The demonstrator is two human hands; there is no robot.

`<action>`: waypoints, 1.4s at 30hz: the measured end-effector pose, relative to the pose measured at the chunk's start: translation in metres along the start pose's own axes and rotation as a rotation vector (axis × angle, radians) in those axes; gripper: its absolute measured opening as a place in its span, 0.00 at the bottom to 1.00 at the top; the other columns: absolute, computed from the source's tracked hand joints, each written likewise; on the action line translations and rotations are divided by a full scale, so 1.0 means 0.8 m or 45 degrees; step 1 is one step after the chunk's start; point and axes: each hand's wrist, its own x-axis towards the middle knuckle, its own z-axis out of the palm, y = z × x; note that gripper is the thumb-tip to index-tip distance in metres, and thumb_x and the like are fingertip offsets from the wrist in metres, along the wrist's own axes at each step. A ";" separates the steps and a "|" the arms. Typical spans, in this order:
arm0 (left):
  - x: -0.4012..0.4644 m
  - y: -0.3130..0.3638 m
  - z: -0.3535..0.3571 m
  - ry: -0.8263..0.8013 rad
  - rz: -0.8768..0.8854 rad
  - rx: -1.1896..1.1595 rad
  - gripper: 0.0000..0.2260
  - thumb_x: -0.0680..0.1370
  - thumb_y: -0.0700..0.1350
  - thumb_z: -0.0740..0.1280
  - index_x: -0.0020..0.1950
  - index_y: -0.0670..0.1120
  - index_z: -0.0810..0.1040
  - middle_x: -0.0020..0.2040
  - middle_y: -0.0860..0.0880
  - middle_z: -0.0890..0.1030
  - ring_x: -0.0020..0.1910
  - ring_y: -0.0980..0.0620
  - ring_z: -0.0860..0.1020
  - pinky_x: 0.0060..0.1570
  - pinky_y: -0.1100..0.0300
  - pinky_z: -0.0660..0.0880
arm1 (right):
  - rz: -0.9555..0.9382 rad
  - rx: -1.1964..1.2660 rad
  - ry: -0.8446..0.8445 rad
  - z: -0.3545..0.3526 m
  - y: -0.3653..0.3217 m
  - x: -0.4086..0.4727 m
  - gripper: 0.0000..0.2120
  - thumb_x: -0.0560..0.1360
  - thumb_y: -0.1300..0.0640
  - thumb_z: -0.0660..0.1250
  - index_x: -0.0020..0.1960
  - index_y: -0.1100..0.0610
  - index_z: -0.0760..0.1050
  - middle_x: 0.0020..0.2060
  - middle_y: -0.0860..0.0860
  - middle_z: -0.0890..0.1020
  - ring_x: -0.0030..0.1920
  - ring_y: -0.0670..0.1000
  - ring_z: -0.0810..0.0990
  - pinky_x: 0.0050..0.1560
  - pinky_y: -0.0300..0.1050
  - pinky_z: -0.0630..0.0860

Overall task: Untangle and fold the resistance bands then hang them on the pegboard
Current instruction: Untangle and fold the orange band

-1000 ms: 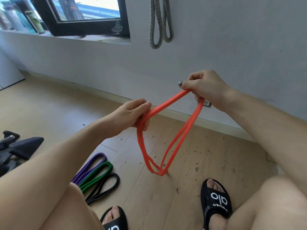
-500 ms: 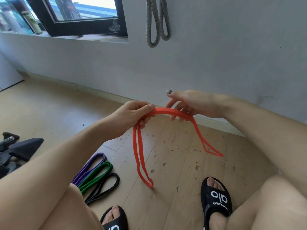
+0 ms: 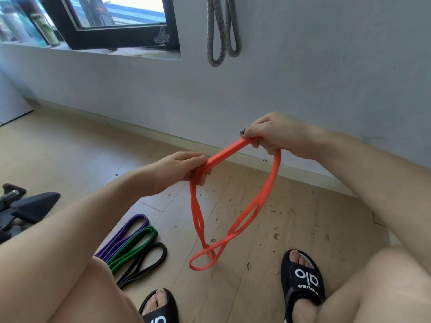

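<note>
At the far left a black padded piece of gym gear [image 3: 35, 206] lies on the pale wooden plank floor [image 3: 303, 241], where it lay half a second ago. Right of it, three flat rubber loop bands sit side by side on the floor, unmoved: a purple band [image 3: 126, 234], a green band [image 3: 135, 243] and a black band [image 3: 149, 259], their long axes running from lower left up to the right.

The left hand [image 3: 179, 171] grips a bunched double run of the orange flat rubber resistance band [image 3: 233, 229], fingers curled round it, much as before. From there the taut section slants up to the right into the right hand [image 3: 275, 138], which now clenches the band in a closed fist; a moment ago its fingers were spread loosely over it and it sat lower. The two ends that then dangled apart now hang together between the hands and cross in a twisted loop just above the floor, so the band's long axis runs mostly downward.

Above, two grey braided rope loops [image 3: 222, 31] hang on the grey wall [image 3: 326, 78].

The right foot's black slide sandal [image 3: 303, 283] carries white lettering reading "alo"; smaller writing beside it is not legible. The left foot's sandal [image 3: 161, 308] shows part of the same mark.
</note>
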 end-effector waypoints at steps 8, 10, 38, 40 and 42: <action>-0.001 -0.003 -0.004 0.019 0.013 0.107 0.15 0.87 0.45 0.57 0.53 0.45 0.83 0.43 0.50 0.81 0.45 0.53 0.79 0.60 0.53 0.77 | 0.130 -0.120 -0.005 -0.004 0.006 -0.002 0.18 0.80 0.49 0.64 0.38 0.60 0.78 0.24 0.51 0.74 0.24 0.50 0.66 0.31 0.44 0.66; 0.000 0.002 0.001 0.046 0.052 0.105 0.15 0.86 0.45 0.58 0.51 0.47 0.84 0.43 0.51 0.82 0.45 0.55 0.79 0.59 0.55 0.76 | 0.177 -0.104 -0.153 0.007 -0.001 -0.005 0.21 0.82 0.42 0.60 0.51 0.58 0.82 0.35 0.54 0.85 0.29 0.51 0.73 0.37 0.46 0.72; -0.005 -0.010 -0.011 -0.097 -0.007 0.078 0.11 0.86 0.42 0.53 0.51 0.42 0.74 0.51 0.46 0.86 0.49 0.49 0.77 0.53 0.53 0.70 | 0.090 -0.051 0.146 -0.011 0.016 0.002 0.20 0.80 0.52 0.66 0.31 0.58 0.71 0.21 0.48 0.64 0.23 0.49 0.59 0.27 0.42 0.60; -0.003 -0.013 -0.012 -0.065 0.006 0.120 0.11 0.86 0.43 0.56 0.51 0.44 0.76 0.49 0.48 0.85 0.50 0.50 0.79 0.56 0.53 0.70 | 0.084 -0.061 0.150 -0.013 0.019 0.002 0.20 0.80 0.52 0.66 0.31 0.58 0.72 0.21 0.49 0.64 0.24 0.49 0.60 0.27 0.43 0.60; -0.001 -0.016 -0.014 0.000 0.033 0.098 0.08 0.86 0.43 0.59 0.53 0.44 0.76 0.47 0.49 0.85 0.49 0.52 0.81 0.57 0.54 0.72 | 0.083 -0.058 0.147 -0.016 0.021 0.002 0.20 0.80 0.52 0.67 0.31 0.58 0.72 0.22 0.49 0.64 0.24 0.49 0.60 0.28 0.43 0.60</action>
